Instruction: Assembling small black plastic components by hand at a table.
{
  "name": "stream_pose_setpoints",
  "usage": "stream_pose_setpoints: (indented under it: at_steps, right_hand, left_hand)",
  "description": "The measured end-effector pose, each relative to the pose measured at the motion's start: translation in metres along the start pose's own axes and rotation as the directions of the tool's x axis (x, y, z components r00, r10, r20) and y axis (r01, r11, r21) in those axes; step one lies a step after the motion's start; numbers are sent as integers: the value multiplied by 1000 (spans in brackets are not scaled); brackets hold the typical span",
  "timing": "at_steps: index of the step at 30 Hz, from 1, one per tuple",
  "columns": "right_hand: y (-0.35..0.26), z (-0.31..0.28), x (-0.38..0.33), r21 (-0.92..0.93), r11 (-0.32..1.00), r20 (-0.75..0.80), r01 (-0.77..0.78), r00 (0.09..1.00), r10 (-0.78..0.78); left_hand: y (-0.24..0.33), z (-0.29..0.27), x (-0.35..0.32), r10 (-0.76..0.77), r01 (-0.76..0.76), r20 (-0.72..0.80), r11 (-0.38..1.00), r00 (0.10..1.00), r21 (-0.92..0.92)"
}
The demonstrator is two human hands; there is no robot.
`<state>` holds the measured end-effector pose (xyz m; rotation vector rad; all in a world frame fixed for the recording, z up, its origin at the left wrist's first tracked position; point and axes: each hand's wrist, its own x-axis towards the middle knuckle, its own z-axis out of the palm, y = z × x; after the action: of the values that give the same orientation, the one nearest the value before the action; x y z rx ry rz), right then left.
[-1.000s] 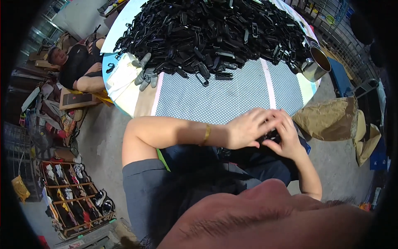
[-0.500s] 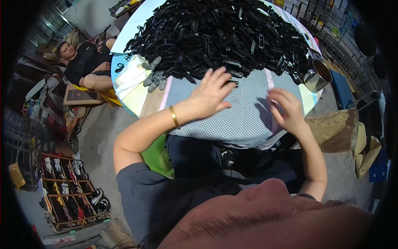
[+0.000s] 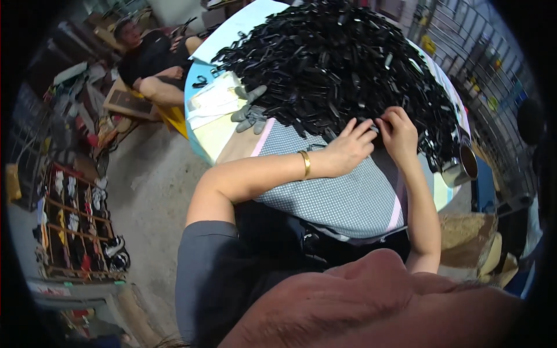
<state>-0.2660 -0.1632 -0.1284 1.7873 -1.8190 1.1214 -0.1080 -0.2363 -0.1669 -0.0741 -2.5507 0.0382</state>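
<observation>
A large heap of small black plastic pieces [image 3: 325, 64], which look like buckles or clips, covers the far part of the round table. My left hand [image 3: 351, 149], with a gold bracelet [image 3: 305, 165] at the wrist, rests at the heap's near edge. Its fingers are apart and bent a little over a grey dotted cloth [image 3: 331, 194]. Close beside it on the right, my right hand [image 3: 400, 134] has thumb and fingers pinched together at the pieces. What lies between those fingertips is too small to make out.
Grey work gloves [image 3: 250, 111] and white packets [image 3: 213, 103] lie left of the heap. A metal cup [image 3: 461, 168] stands at the table's right edge. Another person [image 3: 154, 64] sits at the far left. Cardboard [image 3: 467, 238] is on the floor at right, a shoe rack [image 3: 72, 220] at lower left.
My right hand has moved forward from above the cloth to the heap's near edge and its fingers have closed. The left hand has shifted right, next to it. The view has turned somewhat.
</observation>
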Motion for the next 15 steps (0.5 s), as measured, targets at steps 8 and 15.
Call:
stream_pose_setpoints:
  at_steps: [8,15]
  right_hand:
    - [0,-4,-7,264,963,-108,-51,991,82]
    - [8,-24,-21,548,666,317,-507,862,395]
  left_hand:
    - [14,-2,-2,208,-208,-140,978,968,14]
    - [20,-4,-4,253,-266,-84,932,964,-246]
